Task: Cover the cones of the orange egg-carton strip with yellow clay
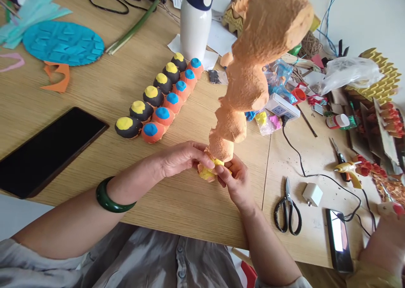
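Note:
A long orange strip of egg-carton cups (245,87) rises from my hands toward the camera. At its lower end sits a yellow, clay-like piece (207,173). My left hand (186,157) pinches this end from the left, thumb on the yellow. From the right, my right hand (236,178) is closed around the same end, its thumb pressed to the yellow; some fingers are hidden behind. Beyond my left hand lies an egg-carton piece (161,98) with two rows of cups, one black with yellow tops, the other orange with blue tops.
A white bottle (196,26) stands at the back. To the left lie a tablet (50,151) and a blue oval (63,43). On the right are scissors (287,208), a white plug (312,194), a phone (339,239), cables and craft scraps. Another person's arm (384,246) shows at right.

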`<state>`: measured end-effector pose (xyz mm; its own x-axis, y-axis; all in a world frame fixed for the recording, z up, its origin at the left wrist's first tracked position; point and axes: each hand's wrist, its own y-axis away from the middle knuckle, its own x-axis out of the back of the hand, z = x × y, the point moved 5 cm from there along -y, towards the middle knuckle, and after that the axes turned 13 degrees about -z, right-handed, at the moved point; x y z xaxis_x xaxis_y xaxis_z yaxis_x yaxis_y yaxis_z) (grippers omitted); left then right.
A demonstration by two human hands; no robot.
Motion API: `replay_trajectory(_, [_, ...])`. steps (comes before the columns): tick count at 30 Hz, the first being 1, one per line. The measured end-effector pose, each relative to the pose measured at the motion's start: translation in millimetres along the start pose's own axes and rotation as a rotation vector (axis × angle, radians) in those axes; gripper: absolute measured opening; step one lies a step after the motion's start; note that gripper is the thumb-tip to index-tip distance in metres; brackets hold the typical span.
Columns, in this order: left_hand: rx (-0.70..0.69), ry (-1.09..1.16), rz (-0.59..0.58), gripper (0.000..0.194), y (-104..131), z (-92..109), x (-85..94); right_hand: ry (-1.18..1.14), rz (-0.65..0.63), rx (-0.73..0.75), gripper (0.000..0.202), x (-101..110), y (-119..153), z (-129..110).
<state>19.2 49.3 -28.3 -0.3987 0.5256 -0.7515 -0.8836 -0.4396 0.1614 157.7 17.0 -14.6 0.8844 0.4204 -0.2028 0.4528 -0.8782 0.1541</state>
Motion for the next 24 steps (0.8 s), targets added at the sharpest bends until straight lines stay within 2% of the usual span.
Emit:
replay_trajectory(7, [-0.106, -0.01, -0.05, 0.02, 0, 3, -6.8, -0.018, 0.049, -0.032, 0.038, 6, -1, 2])
replay_trajectory(12, [-0.133, -0.064, -0.118, 0.026, 1, 8, -12.0, -0.066, 0.088, -0.052, 0.04, 11, 0, 4])
replay_trajectory(20, [-0.134, -0.076, -0.013, 0.022, -1, 6, -7.6, -0.063, 0.078, -0.055, 0.039, 9, 1, 4])
replay_trajectory(24, [-0.146, -0.096, -0.025, 0.023, 0, 6, -9.8, -0.025, 0.064, -0.042, 0.038, 6, 1, 1])
